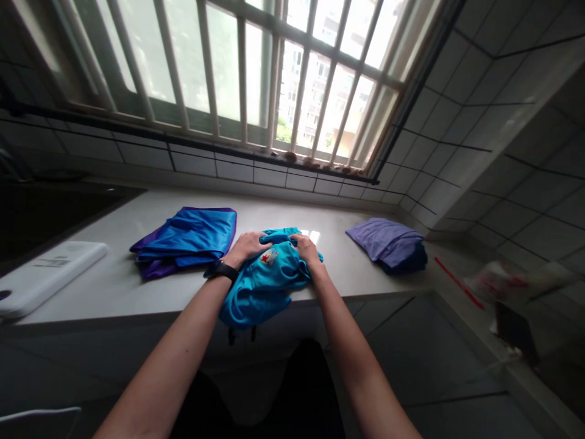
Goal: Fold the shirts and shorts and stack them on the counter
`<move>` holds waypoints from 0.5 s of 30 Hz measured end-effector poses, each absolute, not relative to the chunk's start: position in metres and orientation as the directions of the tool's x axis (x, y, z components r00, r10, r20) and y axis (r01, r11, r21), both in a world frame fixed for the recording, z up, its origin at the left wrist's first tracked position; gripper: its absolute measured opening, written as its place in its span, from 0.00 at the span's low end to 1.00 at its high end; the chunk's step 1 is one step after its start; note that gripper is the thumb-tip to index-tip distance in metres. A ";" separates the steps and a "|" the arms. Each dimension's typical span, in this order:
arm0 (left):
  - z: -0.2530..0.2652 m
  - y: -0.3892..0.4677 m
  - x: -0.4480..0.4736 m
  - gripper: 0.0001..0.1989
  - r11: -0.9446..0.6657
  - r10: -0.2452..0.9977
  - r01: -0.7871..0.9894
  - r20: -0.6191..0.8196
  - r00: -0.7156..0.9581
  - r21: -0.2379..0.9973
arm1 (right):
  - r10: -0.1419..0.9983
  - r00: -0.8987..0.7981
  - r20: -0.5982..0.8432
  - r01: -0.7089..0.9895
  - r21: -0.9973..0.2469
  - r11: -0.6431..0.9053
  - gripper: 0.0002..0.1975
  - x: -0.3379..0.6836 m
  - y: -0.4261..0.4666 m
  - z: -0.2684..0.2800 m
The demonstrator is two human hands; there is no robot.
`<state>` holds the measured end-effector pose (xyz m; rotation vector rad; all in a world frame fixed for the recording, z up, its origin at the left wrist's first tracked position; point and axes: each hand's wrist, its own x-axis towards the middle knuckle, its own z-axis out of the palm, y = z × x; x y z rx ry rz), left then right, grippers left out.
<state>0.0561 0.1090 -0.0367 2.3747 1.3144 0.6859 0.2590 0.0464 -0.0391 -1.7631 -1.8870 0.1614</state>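
Observation:
A teal garment (260, 283) with a small star emblem lies bunched on the counter in front of me, its lower part hanging over the front edge. My left hand (247, 247), with a dark band at the wrist, is closed on the garment's upper left side. On the upper right side, my right hand (305, 249) grips the same cloth with bent fingers. Between the hands the fabric gapes in a dark fold, perhaps the neck opening. Some fingertips are hidden in the cloth.
A folded blue and purple cloth (192, 235) lies to the left, a lavender and navy folded pile (388, 241) to the right. A white device (50, 274) sits at the far left of the counter (315, 213). A red strip (458, 282) and a dark flat object (516, 332) are on the right.

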 end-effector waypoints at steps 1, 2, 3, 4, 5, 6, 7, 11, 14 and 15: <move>-0.036 0.107 0.056 0.18 -0.519 0.853 0.691 0.243 0.463 0.503 | 0.955 0.012 0.295 0.904 -0.412 0.116 0.11 0.257 0.044 -0.036; -0.036 0.104 0.056 0.19 -0.523 0.849 0.691 0.238 0.471 0.499 | 0.959 0.015 0.284 0.917 -0.386 0.100 0.10 0.255 0.041 -0.034; -0.035 0.099 0.055 0.20 -0.523 0.848 0.693 0.227 0.478 0.496 | 0.962 0.016 0.271 0.926 -0.367 0.088 0.10 0.254 0.036 -0.031; -0.033 0.091 0.052 0.21 -0.520 0.849 0.697 0.212 0.484 0.494 | 0.967 0.014 0.256 0.931 -0.357 0.081 0.09 0.253 0.031 -0.028; -0.031 0.082 0.048 0.21 -0.521 0.847 0.696 0.194 0.495 0.495 | 0.971 0.005 0.239 0.931 -0.356 0.083 0.09 0.253 0.024 -0.025; -0.028 0.071 0.043 0.22 -0.531 0.836 0.684 0.177 0.519 0.500 | 0.975 -0.019 0.221 0.925 -0.366 0.102 0.08 0.254 0.017 -0.021; -0.024 0.059 0.037 0.22 -0.551 0.815 0.659 0.159 0.557 0.512 | 0.979 -0.062 0.194 0.910 -0.392 0.136 0.07 0.256 0.008 -0.015; -0.003 0.014 0.010 0.16 -0.583 0.708 0.513 0.084 0.702 0.630 | 0.945 -0.321 0.061 0.724 -0.628 0.286 0.08 0.276 -0.023 0.017; 0.021 -0.004 0.002 0.17 -0.538 0.775 0.471 0.191 0.602 0.699 | 0.938 -0.292 0.188 0.574 -0.750 0.329 0.10 0.289 -0.038 0.048; 0.031 -0.007 0.001 0.18 -0.545 0.797 0.455 0.265 0.543 0.705 | 0.937 -0.246 0.250 0.540 -0.767 0.346 0.11 0.291 -0.041 0.059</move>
